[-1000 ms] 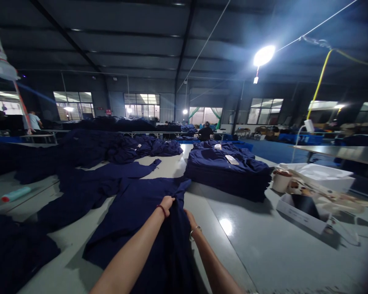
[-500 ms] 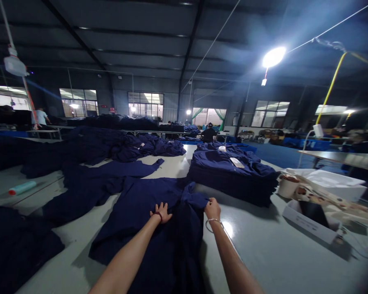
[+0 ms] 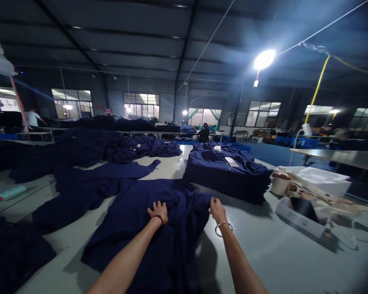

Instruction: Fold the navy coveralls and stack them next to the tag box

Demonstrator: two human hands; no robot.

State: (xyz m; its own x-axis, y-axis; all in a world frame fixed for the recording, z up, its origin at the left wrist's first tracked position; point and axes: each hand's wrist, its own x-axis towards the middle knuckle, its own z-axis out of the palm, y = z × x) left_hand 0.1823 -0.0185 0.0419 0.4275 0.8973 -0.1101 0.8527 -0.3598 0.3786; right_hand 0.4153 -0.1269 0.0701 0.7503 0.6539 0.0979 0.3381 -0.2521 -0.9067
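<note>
A dark blue garment (image 3: 135,216) lies spread on the grey table (image 3: 263,253) in front of me. My left hand (image 3: 158,211) rests on its middle, fingers pressed into the cloth. My right hand (image 3: 217,209) pinches the garment's right edge and holds it out to the side. A red band is on my left wrist and a metal bangle on my right.
A neat stack of folded blue garments (image 3: 227,173) stands just beyond. Loose blue garments (image 3: 88,179) cover the left of the table, with a pale tube (image 3: 9,193) at the far left. A white box (image 3: 300,212) and cup (image 3: 279,183) sit right. People work far back.
My hands were together gripping the bunched cloth; the right hand has since pulled the garment's edge out to the right while the left has settled on its middle.
</note>
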